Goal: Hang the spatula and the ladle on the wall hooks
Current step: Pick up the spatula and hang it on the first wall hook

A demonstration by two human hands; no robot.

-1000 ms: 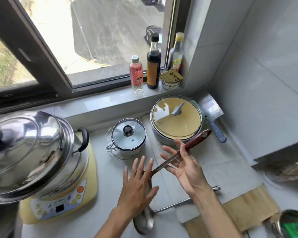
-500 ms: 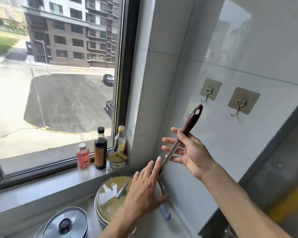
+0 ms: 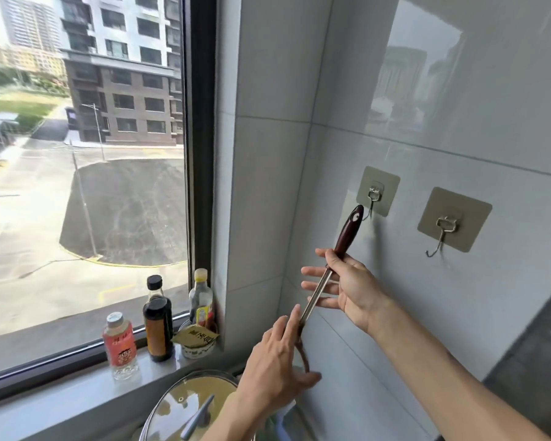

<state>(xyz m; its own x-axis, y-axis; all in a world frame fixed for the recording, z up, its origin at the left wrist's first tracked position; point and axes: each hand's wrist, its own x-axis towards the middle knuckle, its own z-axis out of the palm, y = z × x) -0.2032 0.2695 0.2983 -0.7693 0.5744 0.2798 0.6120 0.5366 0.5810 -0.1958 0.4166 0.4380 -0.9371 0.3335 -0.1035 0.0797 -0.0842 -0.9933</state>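
Status: first utensil raised to the wall, not yet hung.

My right hand (image 3: 347,289) holds the spatula (image 3: 331,275) where the dark red grip meets the metal shaft. The thumb and index finger pinch it; the other fingers are spread loose and straight. My left hand (image 3: 277,374) steadies the lower end, fingers extended along the shaft and partly curled around the head — the head itself is mostly hidden behind that hand, so I judge it a spatula from the task only.

The utensil stands tilted, handle end up and to the right. Its hanging hole sits just beside the tip of the left hook (image 3: 372,202), touching or nearly so; I cannot tell whether the hook tip has entered the hole. I judge that it has not.

The right hook (image 3: 442,232) is bare. The ladle is not in view.

Remaining, by my judgement:
1. Slide the hole over the left hook and release with both hands.
2. Fetch the ladle from below — likely the counter near the lidded pot (image 3: 185,405).
3. Hang it on the right hook.
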